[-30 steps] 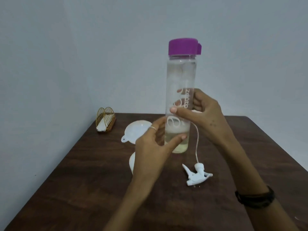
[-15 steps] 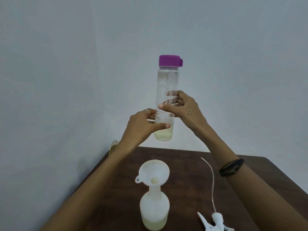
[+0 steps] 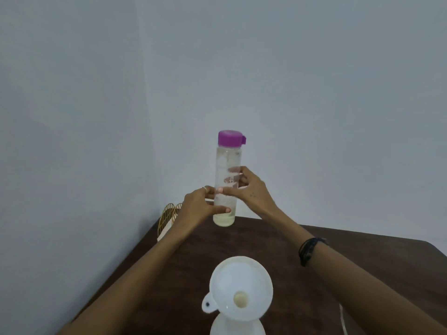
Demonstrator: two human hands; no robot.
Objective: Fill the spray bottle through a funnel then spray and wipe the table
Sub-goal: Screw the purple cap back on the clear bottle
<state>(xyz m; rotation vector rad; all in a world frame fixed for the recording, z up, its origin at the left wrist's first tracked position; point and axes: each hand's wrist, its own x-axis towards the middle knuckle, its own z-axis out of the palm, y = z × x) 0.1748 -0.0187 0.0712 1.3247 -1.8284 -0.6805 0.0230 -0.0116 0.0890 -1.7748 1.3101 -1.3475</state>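
A tall clear water bottle (image 3: 228, 155) with a purple cap stands upright at the far edge of the dark wooden table (image 3: 350, 247), a little pale liquid in its bottom. My left hand (image 3: 200, 206) grips its lower part from the left. My right hand (image 3: 249, 187) grips its middle from the right. Close to me a white funnel (image 3: 242, 284) sits in the neck of the white spray bottle (image 3: 222, 327), whose body is mostly cut off by the frame's bottom edge. The sprayer's thin tube (image 3: 342, 320) shows at the lower right; its head is out of view.
A gold wire holder (image 3: 167, 218) with white paper stands at the table's far left corner, just left of my left wrist. Grey walls meet behind the table. I wear a dark band on my right wrist.
Both hands have carried the water bottle away from me, from the air down to the table's far edge. The view has shifted, so the funnel now sits near the bottom of the frame.
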